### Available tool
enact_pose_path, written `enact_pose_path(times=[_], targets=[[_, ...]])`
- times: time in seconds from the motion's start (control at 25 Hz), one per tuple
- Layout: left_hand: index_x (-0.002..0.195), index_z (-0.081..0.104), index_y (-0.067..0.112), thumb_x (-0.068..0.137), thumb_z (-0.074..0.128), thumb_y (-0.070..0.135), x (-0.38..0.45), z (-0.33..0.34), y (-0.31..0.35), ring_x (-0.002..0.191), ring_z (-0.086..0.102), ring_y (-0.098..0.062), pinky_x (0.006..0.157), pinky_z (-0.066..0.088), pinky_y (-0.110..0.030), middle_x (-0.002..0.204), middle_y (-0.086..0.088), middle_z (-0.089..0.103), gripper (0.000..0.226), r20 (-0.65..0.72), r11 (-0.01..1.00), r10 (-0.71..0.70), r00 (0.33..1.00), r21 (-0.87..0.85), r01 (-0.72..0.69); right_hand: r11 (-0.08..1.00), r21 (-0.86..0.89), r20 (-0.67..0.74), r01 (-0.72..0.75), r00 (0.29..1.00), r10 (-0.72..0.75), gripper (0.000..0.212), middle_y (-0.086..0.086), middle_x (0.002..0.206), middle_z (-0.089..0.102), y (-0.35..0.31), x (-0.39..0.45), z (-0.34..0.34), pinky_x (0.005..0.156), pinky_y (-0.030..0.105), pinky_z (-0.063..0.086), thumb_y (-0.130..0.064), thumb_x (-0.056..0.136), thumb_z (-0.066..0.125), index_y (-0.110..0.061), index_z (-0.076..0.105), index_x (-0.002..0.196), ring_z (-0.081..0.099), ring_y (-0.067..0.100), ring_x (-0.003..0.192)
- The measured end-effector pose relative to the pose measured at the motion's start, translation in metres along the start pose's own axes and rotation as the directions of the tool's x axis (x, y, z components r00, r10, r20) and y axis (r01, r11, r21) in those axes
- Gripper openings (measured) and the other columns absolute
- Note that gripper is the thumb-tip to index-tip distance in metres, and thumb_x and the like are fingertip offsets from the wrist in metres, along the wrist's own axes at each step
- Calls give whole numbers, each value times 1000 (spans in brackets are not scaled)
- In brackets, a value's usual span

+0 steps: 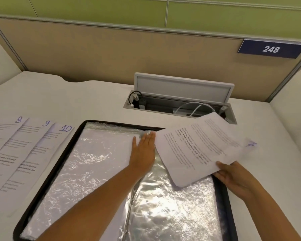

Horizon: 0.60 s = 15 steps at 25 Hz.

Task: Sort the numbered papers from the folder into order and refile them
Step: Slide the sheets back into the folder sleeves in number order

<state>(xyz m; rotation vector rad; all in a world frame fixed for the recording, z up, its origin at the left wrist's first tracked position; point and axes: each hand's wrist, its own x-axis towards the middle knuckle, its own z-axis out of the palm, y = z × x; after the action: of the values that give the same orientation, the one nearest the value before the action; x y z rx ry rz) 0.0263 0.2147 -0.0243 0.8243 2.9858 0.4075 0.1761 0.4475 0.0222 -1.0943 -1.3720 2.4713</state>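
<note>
Bright, even light falls from overhead and throws only faint, soft shadows onto the pale worktop (97, 101). Strong white glare breaks across the crinkled plastic sleeves of the open folder (172, 211). The held sheet (198, 146) is motion-blurred, its handwritten number smeared. Wide-angle distortion bows the partition (111, 54) and the worktop's edges. Printed text stays too soft to read.

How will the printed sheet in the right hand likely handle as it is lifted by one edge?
The sheet is probably floppy: the right hand grips only its near edge and the far corner looks blurred. It is likely light, and may slide easily on the folder's glossy sleeves.
</note>
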Motion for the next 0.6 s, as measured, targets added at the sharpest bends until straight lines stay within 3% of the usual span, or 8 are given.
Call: enact_pose_path(times=[0.08, 0.2, 0.32, 0.44, 0.6], targets=[[149, 14, 14, 100, 32, 16, 2, 3, -4, 143, 12, -19, 115, -4, -44, 154, -2, 24, 53, -73, 1000, 17, 997, -24, -19, 1000, -7, -21, 3, 1000, -4, 43, 16, 118, 63, 2, 11, -2, 61, 27, 58, 8, 89, 48, -4, 49, 130, 68, 23, 92], [139, 41, 10, 90, 53, 6, 4, 12, -5, 126, 45, -24, 114, 20, -45, 131, -6, 55, 50, -215, 998, 45, 976, -39, -55, 987, -59, -125, 148, 980, -154, 44, 12, 130, 57, -9, 27, -9, 66, 25, 58, 6, 96, 38, -10, 45, 136, 59, 22, 107], [108, 65, 12, 78, 67, 1, 18, 13, -5, 87, 59, -24, 89, 46, -38, 92, -2, 66, 32, -348, 996, 36, 937, -60, -61, 941, -65, -128, 332, 932, -338, 44, -1, 128, 57, -30, 33, -3, 82, 27, 54, 2, 98, 38, -19, 45, 137, 57, 18, 113], [78, 66, 18, 74, 73, 5, 28, 6, 0, 68, 49, -17, 72, 41, -29, 71, 4, 57, 15, -397, 994, -20, 918, -109, -25, 891, 36, -87, 452, 890, -447, 44, -3, 128, 59, -51, 38, 13, 93, 31, 49, -2, 99, 40, -21, 46, 138, 58, 16, 116], [79, 65, 17, 80, 69, 9, 28, 10, -1, 73, 49, -16, 80, 37, -27, 78, 4, 57, 9, -457, 979, -50, 888, -197, -46, 860, 190, -38, 473, 879, -475, 44, 0, 129, 60, -67, 55, 41, 96, 31, 48, 3, 98, 38, -22, 50, 132, 59, 15, 115]])
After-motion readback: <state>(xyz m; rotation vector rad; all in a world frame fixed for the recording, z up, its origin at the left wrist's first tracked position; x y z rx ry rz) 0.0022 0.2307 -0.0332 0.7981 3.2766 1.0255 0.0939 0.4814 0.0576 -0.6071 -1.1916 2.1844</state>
